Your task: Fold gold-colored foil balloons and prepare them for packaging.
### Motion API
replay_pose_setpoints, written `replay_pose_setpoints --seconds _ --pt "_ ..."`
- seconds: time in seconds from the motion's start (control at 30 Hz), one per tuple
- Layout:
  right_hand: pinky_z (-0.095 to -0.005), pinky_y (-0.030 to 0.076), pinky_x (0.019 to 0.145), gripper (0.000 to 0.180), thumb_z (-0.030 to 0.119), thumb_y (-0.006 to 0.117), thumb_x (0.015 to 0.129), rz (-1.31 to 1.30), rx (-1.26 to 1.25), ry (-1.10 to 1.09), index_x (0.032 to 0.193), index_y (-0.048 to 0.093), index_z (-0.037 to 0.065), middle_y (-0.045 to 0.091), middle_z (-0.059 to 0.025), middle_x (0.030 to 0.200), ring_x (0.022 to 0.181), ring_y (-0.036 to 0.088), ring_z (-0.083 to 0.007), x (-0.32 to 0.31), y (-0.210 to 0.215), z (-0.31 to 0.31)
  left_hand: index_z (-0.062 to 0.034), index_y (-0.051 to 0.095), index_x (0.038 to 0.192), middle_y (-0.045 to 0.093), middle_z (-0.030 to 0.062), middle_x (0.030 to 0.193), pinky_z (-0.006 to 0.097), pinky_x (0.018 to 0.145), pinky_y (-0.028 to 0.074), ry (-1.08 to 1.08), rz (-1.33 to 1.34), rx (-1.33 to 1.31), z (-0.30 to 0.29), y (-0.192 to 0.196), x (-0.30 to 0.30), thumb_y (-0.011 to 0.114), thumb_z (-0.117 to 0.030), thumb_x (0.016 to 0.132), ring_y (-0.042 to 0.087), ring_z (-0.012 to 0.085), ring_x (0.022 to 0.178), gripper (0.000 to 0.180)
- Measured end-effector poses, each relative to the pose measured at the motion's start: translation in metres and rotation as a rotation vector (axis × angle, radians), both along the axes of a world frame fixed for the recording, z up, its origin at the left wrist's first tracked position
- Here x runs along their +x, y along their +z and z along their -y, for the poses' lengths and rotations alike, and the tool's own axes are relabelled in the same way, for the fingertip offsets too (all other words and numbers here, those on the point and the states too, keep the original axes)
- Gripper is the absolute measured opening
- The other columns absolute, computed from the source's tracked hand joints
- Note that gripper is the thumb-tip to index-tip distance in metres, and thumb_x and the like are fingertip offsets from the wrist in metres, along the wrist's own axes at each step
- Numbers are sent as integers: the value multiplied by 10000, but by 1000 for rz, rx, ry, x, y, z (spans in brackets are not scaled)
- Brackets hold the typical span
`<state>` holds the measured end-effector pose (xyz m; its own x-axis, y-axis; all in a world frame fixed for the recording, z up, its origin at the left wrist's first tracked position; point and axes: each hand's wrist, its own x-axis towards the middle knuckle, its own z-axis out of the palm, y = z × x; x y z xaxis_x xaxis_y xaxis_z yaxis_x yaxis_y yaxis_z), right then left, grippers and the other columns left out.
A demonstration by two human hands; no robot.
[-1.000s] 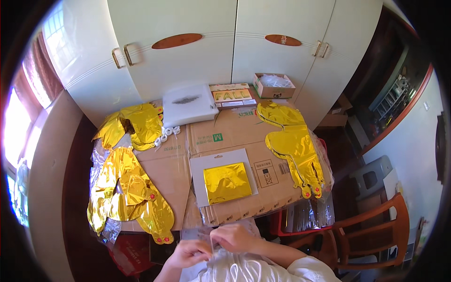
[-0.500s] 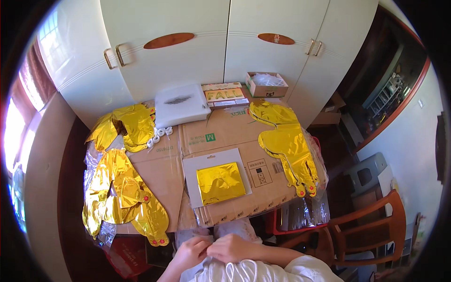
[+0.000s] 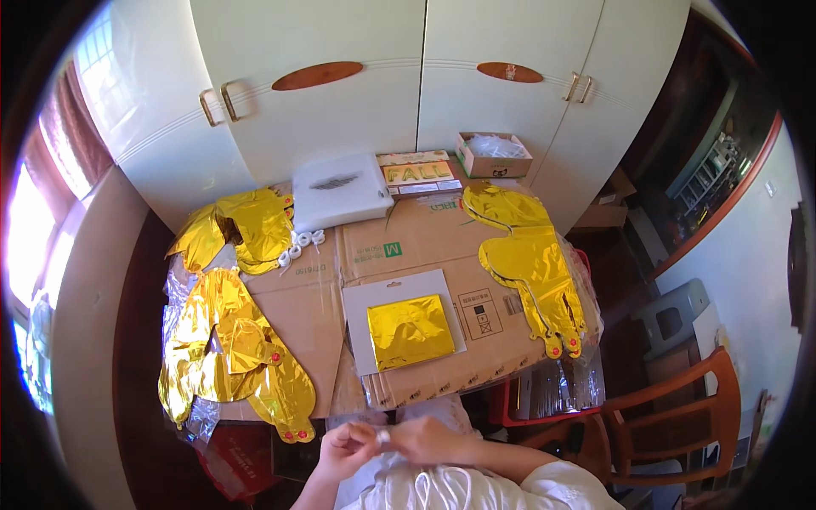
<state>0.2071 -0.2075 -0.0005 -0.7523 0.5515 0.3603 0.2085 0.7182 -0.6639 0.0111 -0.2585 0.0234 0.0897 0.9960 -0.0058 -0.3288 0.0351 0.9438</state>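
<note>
Close to my lap, off the near edge of the table, my left hand (image 3: 344, 450) and my right hand (image 3: 429, 440) meet with curled fingers. A small white piece (image 3: 383, 437) shows between their fingertips; its kind is too small to make out. Beyond my hands, a folded gold foil sheet (image 3: 410, 332) lies on a white card (image 3: 360, 347) with a hanging hole. Neither hand touches it. Several small white rolls (image 3: 302, 246) rest at the back left of the table.
Flattened cardboard (image 3: 425, 242) covers the table. Gold foil balloons (image 3: 255, 348) lie at left, and another gold balloon (image 3: 531, 263) at right. Along the back stand a white plastic-wrapped stack (image 3: 340, 191), a flat box (image 3: 418, 174) and an open carton (image 3: 495, 161). A wooden chair (image 3: 671, 404) stands right.
The small white piece has come into sight between my fingertips, where my hands were pressed close before. The whole scene has shifted slightly to the right in the picture.
</note>
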Motion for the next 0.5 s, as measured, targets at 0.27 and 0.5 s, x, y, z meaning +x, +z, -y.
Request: replay_pose_setpoints --seconds 0.27,0.5 --pt "-374 530 573 78 170 646 849 42 -28 -38 907 635 118 661 -65 768 670 670 -259 2 11 -10 4 616 808 650 36 847 290 639 534 -282 83 44 -4 7 -1 716 45 780 652 144 772 112" --pt "-362 511 581 99 167 683 821 -76 -11 -62 893 644 112 648 -49 752 678 648 -248 3 31 -12 -20 643 781 647 85 790 294 594 545 -380 -767 141 -13 12 -16 743 -25 745 664 171 661 106"
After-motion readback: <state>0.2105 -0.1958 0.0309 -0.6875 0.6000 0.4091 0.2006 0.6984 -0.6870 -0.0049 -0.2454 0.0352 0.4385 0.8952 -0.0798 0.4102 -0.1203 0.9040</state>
